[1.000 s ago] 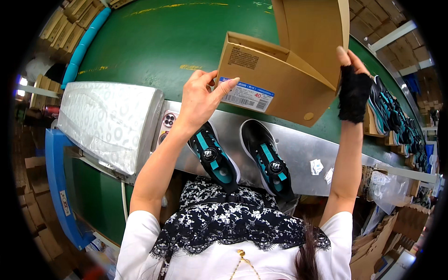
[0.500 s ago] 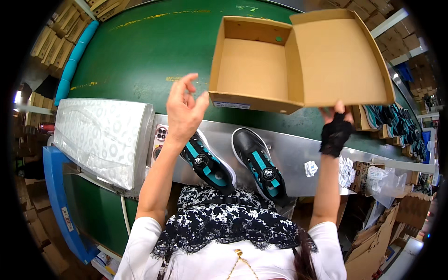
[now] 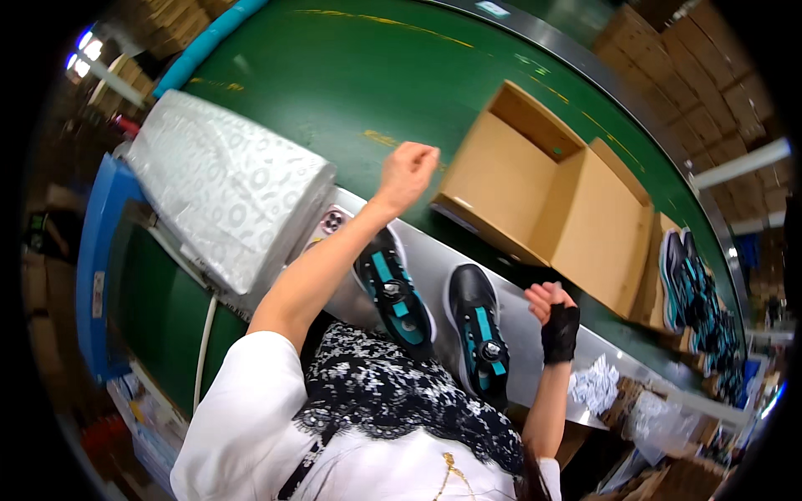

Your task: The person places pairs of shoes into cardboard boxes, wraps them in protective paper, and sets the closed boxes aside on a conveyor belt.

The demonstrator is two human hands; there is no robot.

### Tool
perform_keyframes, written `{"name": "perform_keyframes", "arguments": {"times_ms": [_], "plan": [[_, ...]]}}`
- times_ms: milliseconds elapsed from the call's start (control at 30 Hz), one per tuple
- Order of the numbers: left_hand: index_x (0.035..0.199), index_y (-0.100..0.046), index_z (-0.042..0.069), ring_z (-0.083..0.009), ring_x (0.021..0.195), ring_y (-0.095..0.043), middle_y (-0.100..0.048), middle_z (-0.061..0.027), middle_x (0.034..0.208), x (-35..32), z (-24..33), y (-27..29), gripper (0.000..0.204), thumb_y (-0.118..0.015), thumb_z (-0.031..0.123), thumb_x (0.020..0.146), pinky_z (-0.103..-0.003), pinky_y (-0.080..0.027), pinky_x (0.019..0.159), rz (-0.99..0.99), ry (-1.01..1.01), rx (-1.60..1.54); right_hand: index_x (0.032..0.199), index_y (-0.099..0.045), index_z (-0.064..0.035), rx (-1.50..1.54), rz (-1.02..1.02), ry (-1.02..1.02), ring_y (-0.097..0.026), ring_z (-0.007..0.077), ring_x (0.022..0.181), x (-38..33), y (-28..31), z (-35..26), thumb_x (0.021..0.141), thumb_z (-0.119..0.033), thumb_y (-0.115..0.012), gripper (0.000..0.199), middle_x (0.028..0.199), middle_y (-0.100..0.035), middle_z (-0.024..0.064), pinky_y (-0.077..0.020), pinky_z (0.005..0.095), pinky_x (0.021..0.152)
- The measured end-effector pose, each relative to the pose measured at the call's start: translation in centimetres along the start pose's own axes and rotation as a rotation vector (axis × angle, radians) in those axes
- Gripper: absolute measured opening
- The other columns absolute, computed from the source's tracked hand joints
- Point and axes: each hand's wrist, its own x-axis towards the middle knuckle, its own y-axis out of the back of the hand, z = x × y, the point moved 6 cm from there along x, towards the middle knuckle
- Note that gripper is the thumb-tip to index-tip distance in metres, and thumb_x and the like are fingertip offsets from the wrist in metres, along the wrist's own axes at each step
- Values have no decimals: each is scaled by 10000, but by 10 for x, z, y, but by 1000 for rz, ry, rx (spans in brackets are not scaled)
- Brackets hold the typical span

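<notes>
Both hands are empty, fingers loosely curled: the left hand point(image 3: 407, 171) hovers by the open brown cardboard shoebox point(image 3: 547, 196) on the green belt, the gloved right hand point(image 3: 555, 317) beside the black-and-teal shoes point(image 3: 478, 334). Best to grasp each shoe mid-body, placing them heel-to-toe.

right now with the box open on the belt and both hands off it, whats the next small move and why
Probably bring the right hand down onto the nearer shoe. The cardboard box lies open and empty on the green belt, and the black-and-teal pair sits unboxed on the metal ledge. Neither hand holds anything; the left hand hangs by the box corner.
</notes>
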Motion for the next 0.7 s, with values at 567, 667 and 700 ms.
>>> {"name": "perform_keyframes", "arguments": {"times_ms": [567, 667, 700], "plan": [[1148, -550, 129, -302, 1242, -283, -419, -159, 1273, -127, -127, 275, 530, -580, 472, 745, -487, -181, 986, 183, 442, 964, 1193, -398, -39, -1544, -519, 512, -597, 346, 773, -47, -190, 6, 736, -327, -560, 563, 865, -611, 194, -457, 428, 657], [969, -638, 97, -290, 1058, -480, -580, -118, 1070, -119, -130, 277, 338, -575, 368, 778, -427, -306, 912, 358, 355, 918, 1183, -409, -88, -1499, -462, 642, -592, 346, 732, -35, -170, 5, 669, -113, -536, 530, 811, -607, 191, -450, 428, 630], [828, -647, 50, -292, 839, -563, -629, -103, 867, -114, -121, 280, 215, -544, 238, 805, -379, -405, 775, 431, 351, 829, 1183, -409, -88, -1498, -461, 648, -592, 346, 732, -33, -163, 9, 669, -113, -536, 530, 811, -607, 191, -450, 428, 630]]}}
